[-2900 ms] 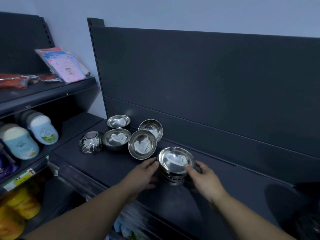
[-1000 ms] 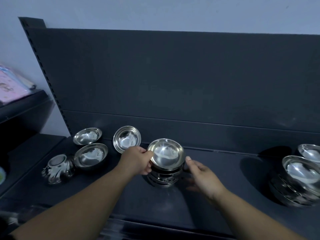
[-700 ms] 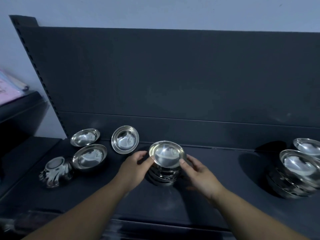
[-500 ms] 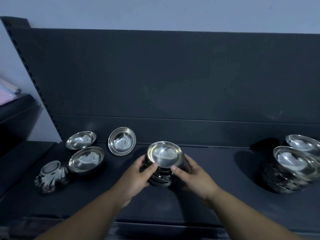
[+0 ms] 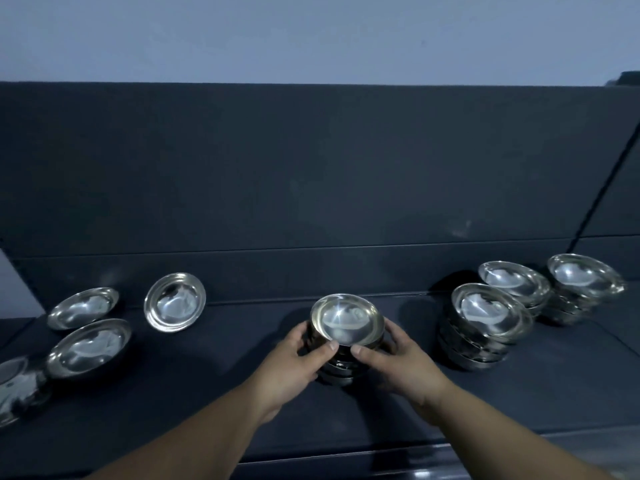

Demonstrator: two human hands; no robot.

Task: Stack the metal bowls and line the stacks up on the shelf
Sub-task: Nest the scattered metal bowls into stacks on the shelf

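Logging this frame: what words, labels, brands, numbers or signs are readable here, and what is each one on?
None can be read. The stack of shiny metal bowls held by the left hand and right hand, the other bowl stacks and the dark grey back panel show only reflections, no print.
A pale patch on the shelf's front rail is too blurred to read.

Left hand (image 5: 292, 363), right hand (image 5: 403, 363): both bare. Forearms (image 5: 194, 441) bare as far as they show. Thumbnails (image 5: 333, 346) short, plain.

Dark shelf (image 5: 225, 344) and back panel (image 5: 311, 168) below pale wall (image 5: 311, 36)
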